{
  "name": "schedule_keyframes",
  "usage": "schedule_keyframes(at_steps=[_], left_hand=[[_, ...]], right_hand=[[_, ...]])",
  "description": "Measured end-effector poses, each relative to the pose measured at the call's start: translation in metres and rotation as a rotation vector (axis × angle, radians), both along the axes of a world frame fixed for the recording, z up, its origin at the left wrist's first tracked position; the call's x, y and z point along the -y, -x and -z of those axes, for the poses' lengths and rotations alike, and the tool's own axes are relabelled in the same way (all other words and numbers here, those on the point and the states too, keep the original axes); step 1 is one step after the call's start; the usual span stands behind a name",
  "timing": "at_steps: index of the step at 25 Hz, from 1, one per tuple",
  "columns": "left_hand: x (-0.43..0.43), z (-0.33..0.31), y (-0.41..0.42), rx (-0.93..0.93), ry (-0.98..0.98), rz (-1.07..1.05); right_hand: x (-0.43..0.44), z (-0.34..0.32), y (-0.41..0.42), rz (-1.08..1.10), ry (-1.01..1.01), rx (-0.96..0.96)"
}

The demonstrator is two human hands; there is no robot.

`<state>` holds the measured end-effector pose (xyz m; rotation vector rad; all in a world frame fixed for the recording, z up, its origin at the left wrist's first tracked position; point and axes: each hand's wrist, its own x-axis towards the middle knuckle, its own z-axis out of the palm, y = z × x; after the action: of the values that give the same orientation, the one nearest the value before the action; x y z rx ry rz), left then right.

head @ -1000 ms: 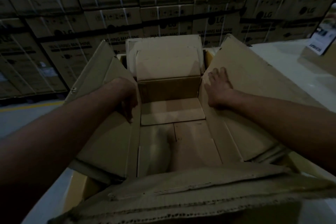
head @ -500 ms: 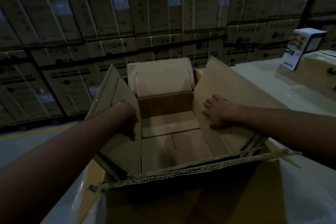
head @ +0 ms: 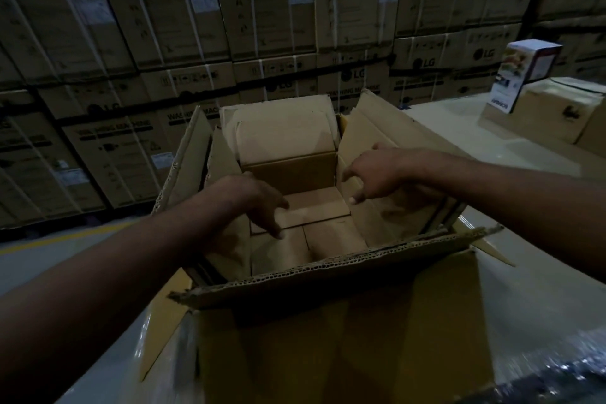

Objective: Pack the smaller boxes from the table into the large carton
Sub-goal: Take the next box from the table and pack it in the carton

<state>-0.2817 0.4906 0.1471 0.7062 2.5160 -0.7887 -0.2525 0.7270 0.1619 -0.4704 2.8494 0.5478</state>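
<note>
The left hand [head: 259, 203] hangs over the large carton [head: 328, 275], fingers loose, holding nothing; the carton's floor lies just below their tips. The right hand [head: 370, 174] hovers slack and spread. Half a second ago the left gripped the left flap [head: 223, 167] and the right pressed the right flap [head: 364, 131]; both have let go. Well right of the fingers, a brown box [head: 551, 115] and a printed white box [head: 521, 75] sit on the table [head: 442, 128].

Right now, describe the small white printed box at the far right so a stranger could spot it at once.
Start at the wall of stacked brown LG cartons, then drop to the pale table on the right. There, by plain brown cardboard boxes, stands the small white printed box. It is the only white, picture-printed one, and it stands tall.
</note>
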Motion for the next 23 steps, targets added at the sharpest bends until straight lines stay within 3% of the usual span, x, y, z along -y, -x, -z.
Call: schedule_keyframes(at_steps=[3, 6, 15, 19, 23], left_hand=[[-0.014, -0.030, -0.040, -0.040, -0.192, 0.038], [-0.024, -0.053, -0.085, -0.089, -0.480, 0.012], [-0.054, -0.047, -0.195, -0.239, -0.993, -0.178], [-0.076, -0.027, -0.229, -0.509, -1.137, -0.206], [-0.090, -0.016, -0.263, -0.745, -1.228, -0.125]], right_hand=[[0.001, -0.013, -0.022, 0.005, 0.089, 0.036], [-0.008, -0.028, -0.047, 0.018, 0.320, 0.090], [-0.072, -0.030, -0.128, -0.045, 0.705, -0.167], [-0.085, -0.016, -0.164, -0.041, 0.916, -0.276], [-0.088, 0.002, -0.208, -0.050, 1.001, -0.411]])
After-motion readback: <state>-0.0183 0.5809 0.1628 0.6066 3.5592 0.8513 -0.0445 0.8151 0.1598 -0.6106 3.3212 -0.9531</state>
